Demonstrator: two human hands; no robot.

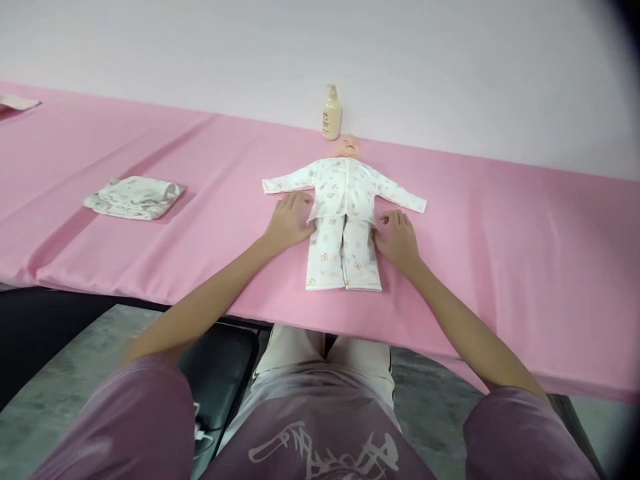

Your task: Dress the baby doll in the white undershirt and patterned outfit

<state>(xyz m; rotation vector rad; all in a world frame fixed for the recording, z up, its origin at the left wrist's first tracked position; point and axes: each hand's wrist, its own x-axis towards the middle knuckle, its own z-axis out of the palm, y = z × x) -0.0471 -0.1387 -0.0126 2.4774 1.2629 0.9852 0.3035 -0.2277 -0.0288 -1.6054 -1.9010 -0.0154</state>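
Observation:
A doll (349, 145) lies on its back, wearing a white patterned baby top (333, 190) with both long sleeves spread sideways. Below the top's hem, matching baby pants (323, 260) lie with their two legs straight towards me. At the waist on the left side, my left hand (291, 220) has curled fingers, its thumb at the edge of the pants just under the hem. Opposite it, my right hand (399, 238) is likewise curled, thumb and finger at the right edge of the pants. The fingertips are partly hidden by the cloth.
A cream pump bottle (331, 115) stands behind the doll's head, by the white wall (450, 80). Folded white patterned cloth (135, 198) lies to the left on the pink table cover (225, 193). A pale pink item (19, 102) shows at the far left edge. A black stool (220, 373) is below.

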